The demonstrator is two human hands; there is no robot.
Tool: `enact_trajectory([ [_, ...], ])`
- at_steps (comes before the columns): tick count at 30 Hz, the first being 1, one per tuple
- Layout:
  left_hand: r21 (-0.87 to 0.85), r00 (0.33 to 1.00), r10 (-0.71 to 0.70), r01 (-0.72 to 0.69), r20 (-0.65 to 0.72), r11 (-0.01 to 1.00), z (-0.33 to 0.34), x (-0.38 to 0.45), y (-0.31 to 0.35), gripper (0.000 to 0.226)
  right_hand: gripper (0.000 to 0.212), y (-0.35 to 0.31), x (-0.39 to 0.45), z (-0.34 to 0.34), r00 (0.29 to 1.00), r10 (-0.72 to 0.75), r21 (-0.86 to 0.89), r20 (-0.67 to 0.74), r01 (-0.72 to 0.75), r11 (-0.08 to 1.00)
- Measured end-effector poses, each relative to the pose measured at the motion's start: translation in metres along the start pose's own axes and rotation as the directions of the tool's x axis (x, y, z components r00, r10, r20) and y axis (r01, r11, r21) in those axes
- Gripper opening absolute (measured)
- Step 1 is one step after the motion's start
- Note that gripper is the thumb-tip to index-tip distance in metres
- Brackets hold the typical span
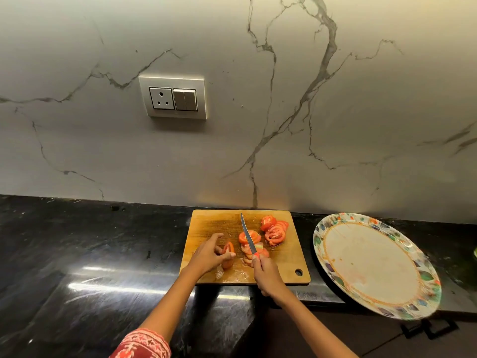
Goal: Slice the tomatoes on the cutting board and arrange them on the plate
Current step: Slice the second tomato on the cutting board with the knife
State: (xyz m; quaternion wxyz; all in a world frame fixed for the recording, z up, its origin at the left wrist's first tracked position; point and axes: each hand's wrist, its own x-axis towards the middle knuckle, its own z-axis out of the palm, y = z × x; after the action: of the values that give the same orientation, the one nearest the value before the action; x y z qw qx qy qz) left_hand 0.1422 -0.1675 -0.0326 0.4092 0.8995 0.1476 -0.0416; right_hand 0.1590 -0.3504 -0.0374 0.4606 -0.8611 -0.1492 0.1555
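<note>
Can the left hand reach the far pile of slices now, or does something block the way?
Probably not directly: the knife in the right hand lies between the left hand and the far pile.

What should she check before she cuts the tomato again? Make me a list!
1. Left hand holds the tomato piece steady: ok.
2. Right hand grips the knife: ok.
3. Fingertips tucked away from the blade: cannot tell.
4. Tomato piece on the cutting board: ok.
5. Slices out of the way: ok.
6. Plate safely on the counter: not ok, it hangs over the edge.
</note>
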Motion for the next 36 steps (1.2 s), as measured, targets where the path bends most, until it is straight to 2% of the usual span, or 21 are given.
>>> enact_trajectory([
  [2,0.280,0.999,-0.038,0.041,-0.016,0.959,-0.004,0.002,0.002,0.069,0.032,-0.001,0.001,0.000,1.000,-0.009,0.001,-0.011,0.009,1.000],
  [4,0.415,0.998,-0.047,0.056,-0.033,0.908,-0.005,0.002,0.004,0.065,0.030,-0.002,0.001,-0.001,1.000,-0.006,0.003,-0.019,0.006,1.000],
  [7,0.342,1.000,0.016,-0.021,0.017,0.939,-0.009,0.001,0.005,0.061,0.033,-0.001,0.002,-0.003,1.000,0.002,0.022,-0.027,-0.001,1.000],
  [10,0.285,0.974,0.143,-0.189,0.175,0.940,-0.017,-0.002,0.008,0.070,0.031,0.001,0.003,-0.006,0.999,0.001,0.054,-0.041,0.001,0.999],
  [13,0.428,0.953,0.174,-0.269,0.248,0.863,-0.016,-0.005,0.015,0.083,0.029,0.003,0.003,-0.008,0.998,0.016,0.082,-0.055,-0.012,0.997],
  [16,0.519,0.936,0.194,-0.326,0.294,0.790,-0.009,-0.003,0.019,0.073,0.029,0.003,0.005,-0.010,0.998,0.042,0.114,-0.050,-0.036,0.993],
  [20,0.557,0.932,0.216,-0.347,0.290,0.755,-0.008,0.002,0.022,0.058,0.032,0.002,0.005,-0.014,0.997,0.055,0.131,-0.058,-0.047,0.990],
  [26,0.646,0.949,0.228,-0.315,0.217,0.695,-0.012,0.010,0.016,0.053,0.031,0.004,0.007,-0.012,0.997,0.063,0.142,-0.048,-0.056,0.988],
  [30,0.541,0.969,0.201,-0.248,0.145,0.804,-0.014,0.013,0.011,0.048,0.030,0.002,0.008,-0.010,0.997,0.058,0.186,-0.043,-0.049,0.981],
  [32,0.343,0.979,0.185,-0.202,0.081,0.917,-0.014,0.010,0.008,0.050,0.029,0.002,0.009,-0.008,0.997,0.060,0.193,-0.045,-0.050,0.980],
  [33,0.187,0.985,0.165,-0.172,0.052,0.967,-0.012,0.008,0.007,0.051,0.029,0.002,0.009,-0.008,0.997,0.056,0.194,-0.052,-0.045,0.980],
  [35,-0.078,0.992,0.119,-0.116,0.029,0.990,-0.008,0.003,0.004,0.053,0.027,0.002,0.007,-0.005,0.997,0.040,0.214,-0.069,-0.024,0.977],
  [36,-0.117,0.995,0.097,-0.094,0.028,0.989,-0.006,0.002,0.001,0.055,0.026,0.003,0.007,-0.003,0.997,0.026,0.231,-0.075,-0.008,0.973],
])
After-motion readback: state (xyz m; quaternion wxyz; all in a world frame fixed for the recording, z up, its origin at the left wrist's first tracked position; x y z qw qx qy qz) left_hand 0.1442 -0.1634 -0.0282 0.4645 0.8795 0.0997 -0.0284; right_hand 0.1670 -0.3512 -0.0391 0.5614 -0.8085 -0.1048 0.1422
